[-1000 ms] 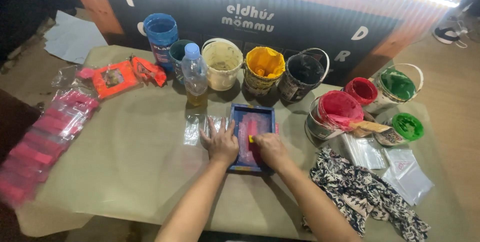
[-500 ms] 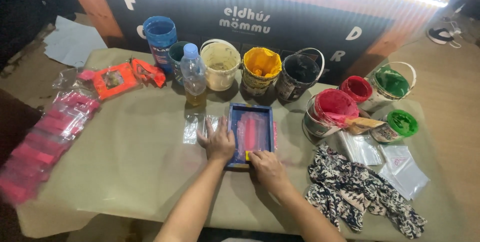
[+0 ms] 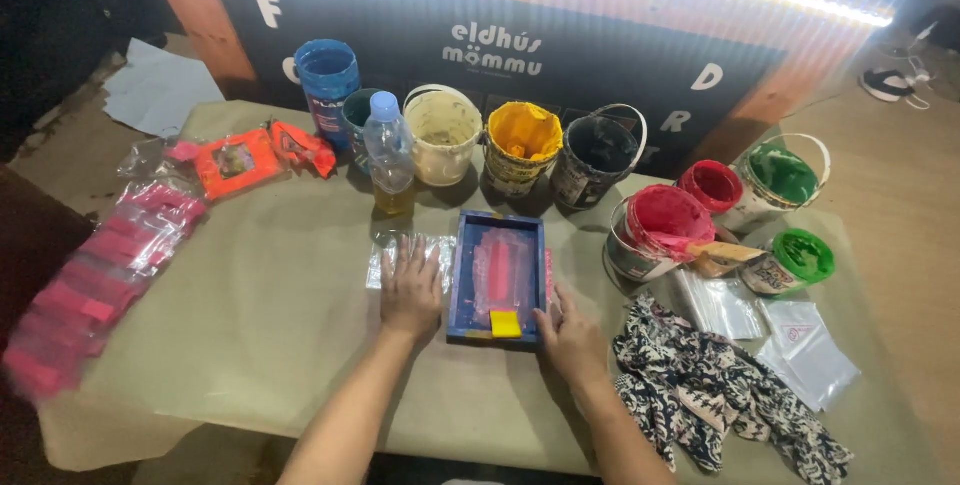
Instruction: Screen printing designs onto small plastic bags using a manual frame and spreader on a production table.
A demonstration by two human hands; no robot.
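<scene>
Both hands are lying open on the paper-covered bench (image 3: 250,345): left hand (image 3: 411,290) and right hand (image 3: 570,337) flanking a blue wooden printing frame (image 3: 497,278), dim room beyond.

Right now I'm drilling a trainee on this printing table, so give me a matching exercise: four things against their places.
Things:
1. blue frame
2. clear bottle
3. patterned cloth
4. pink packets

Places:
a. far left table edge
b. between the two hands
c. right of the right hand
d. beyond the left hand

Pairs: 1-b, 2-d, 3-c, 4-a
</scene>
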